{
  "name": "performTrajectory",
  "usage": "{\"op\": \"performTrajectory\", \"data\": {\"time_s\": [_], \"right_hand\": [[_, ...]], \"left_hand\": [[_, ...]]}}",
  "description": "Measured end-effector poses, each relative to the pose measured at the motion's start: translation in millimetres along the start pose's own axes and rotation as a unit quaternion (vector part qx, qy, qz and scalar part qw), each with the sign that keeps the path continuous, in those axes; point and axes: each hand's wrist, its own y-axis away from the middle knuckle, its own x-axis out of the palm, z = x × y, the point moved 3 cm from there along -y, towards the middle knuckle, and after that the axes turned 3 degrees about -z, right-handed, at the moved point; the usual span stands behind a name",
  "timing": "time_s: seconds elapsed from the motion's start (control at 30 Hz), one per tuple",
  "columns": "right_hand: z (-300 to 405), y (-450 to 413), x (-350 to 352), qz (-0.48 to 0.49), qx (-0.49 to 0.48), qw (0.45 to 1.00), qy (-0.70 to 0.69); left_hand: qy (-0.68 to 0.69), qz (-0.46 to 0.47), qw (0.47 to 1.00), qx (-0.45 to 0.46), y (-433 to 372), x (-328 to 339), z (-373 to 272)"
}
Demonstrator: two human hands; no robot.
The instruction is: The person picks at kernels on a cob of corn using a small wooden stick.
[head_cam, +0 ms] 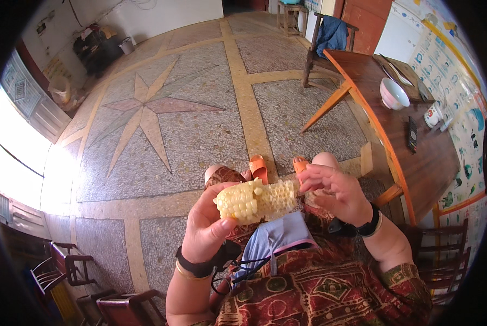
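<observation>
A partly shelled corn cob (276, 200) lies nearly level above my lap. Pale yellow kernels cover its left part, while the right part shows bare, pitted sockets. My left hand (206, 222) grips the kernel-covered end, thumb in front and fingers mostly hidden behind. At the bare end is my right hand (336, 194), its fingers spread and the thumb apart; the fingertips are close to the cob's tip, and I cannot tell whether they touch it. Below the cob, a light blue cloth (282, 234) with a pink edge lies on my lap.
To the right stands a wooden table (390, 134) holding a bowl (394, 93), a remote control (412, 134) and a cup (433, 115). A wooden chair (312, 65) with a blue cloth stands beyond it. Several dark chairs (125, 307) are at lower left. Orange slippers (259, 168) show below.
</observation>
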Motion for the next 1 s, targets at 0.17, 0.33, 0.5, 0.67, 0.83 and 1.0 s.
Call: {"op": "performTrajectory", "data": {"time_s": [0.17, 0.33, 0.5, 0.67, 0.83, 1.0], "right_hand": [[-59.0, -3.1, -44.6, -0.064, -0.04, 0.979, 0.19], [-143.7, -0.6, -91.2, -0.127, 0.091, 0.953, 0.26], [-199.5, 6.8, -120.0, -0.066, 0.084, 0.881, 0.461], [-229.5, 6.2, -127.7, 0.015, 0.181, 0.884, 0.431], [-223.1, 1.5, -120.1, 0.065, 0.212, 0.856, 0.467], [-215.2, 1.1, -109.4, 0.092, 0.228, 0.824, 0.51]], "left_hand": [[0.06, 0.004, 0.998, -0.011, -2.3, -4.6, 2.1], [0.112, -0.032, 0.993, -0.028, -6.9, -7.5, 4.0], [0.102, -0.037, 0.994, -0.027, -8.6, -8.8, 4.2], [0.058, -0.039, 0.997, -0.029, -8.3, -11.3, 7.8], [0.059, -0.026, 0.997, -0.04, -8.1, -10.7, 9.7], [0.054, -0.033, 0.997, -0.035, -6.3, -9.8, 7.3]]}}
